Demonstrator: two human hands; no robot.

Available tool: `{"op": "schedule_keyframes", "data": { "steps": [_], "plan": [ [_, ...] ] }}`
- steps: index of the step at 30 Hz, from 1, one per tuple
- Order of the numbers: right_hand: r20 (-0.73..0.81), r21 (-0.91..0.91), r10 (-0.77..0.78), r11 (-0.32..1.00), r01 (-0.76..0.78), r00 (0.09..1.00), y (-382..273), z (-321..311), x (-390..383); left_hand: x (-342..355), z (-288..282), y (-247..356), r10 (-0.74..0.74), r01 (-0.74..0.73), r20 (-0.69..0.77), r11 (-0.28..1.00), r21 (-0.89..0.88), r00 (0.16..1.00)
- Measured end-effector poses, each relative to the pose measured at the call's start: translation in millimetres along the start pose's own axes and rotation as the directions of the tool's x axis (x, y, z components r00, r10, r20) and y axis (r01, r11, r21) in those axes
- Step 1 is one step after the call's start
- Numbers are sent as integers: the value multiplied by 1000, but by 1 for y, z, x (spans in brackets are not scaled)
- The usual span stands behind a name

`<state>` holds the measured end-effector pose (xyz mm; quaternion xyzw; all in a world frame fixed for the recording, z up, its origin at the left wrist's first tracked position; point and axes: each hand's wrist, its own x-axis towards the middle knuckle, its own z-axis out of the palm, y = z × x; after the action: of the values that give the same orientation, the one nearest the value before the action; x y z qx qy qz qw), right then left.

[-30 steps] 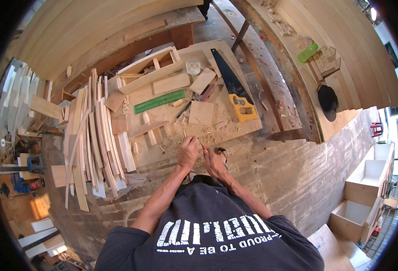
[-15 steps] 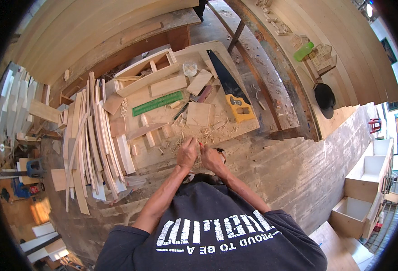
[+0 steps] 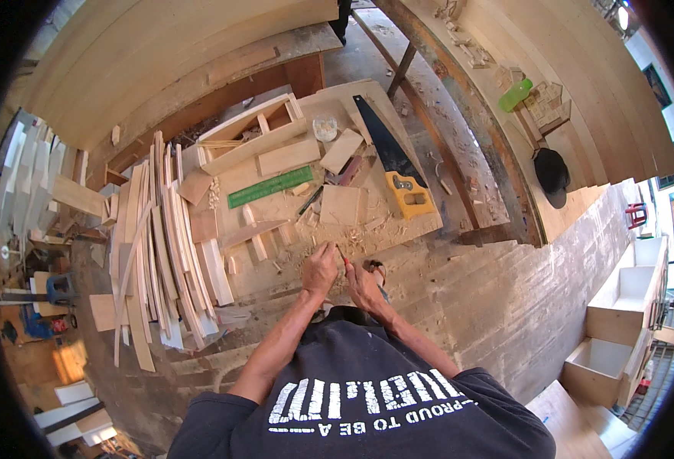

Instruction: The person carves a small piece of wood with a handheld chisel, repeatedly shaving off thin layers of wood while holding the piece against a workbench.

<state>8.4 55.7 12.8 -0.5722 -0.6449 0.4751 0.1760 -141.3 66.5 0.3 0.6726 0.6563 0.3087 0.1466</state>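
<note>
Red tool point(image 3: 345, 261), pinched in the right hand point(image 3: 363, 286), shows more than a moment ago, likely mid-stroke; left hand point(image 3: 319, 271) curls, contents unclear, by the board's point(image 3: 390, 232) near edge.

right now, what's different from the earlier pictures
Since the previous picture, the right hand has drawn back slightly from the left hand, and more of the red-handled tool in it shows. Nothing was visibly picked up or let go. The saw and green ruler stayed put; the whole view just shifted slightly.
</note>
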Motion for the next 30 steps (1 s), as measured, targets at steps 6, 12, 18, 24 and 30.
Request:
{"op": "schedule_keyframes", "data": {
  "steps": [6, 12, 18, 24, 30],
  "plan": [
    [21, 49, -46, 998, 45, 999, -4, -4, -4, 3, -6, 4, -10, 11, 28, 1000, -25, 1000],
    [2, 20, -33, 999, 33, 999, -18, -5, -4, 0, 2, -4, 46, -46, -11, 999, -4, 999],
    [23, 5, -35, 999, 35, 999, -6, 4, 11, 0, 4, -4, 19, -21, 43, 999, 43, 999],
    [5, 28, -49, 998, 49, 999, -5, 2, 5, -1, 5, -3, 82, -82, 5, 997, 3, 997],
    [-1, 34, -11, 999, 11, 1000, -7, 4, 4, 6, 3, 0, 84, -84, 5, 996, -18, 996]
  ]
}}
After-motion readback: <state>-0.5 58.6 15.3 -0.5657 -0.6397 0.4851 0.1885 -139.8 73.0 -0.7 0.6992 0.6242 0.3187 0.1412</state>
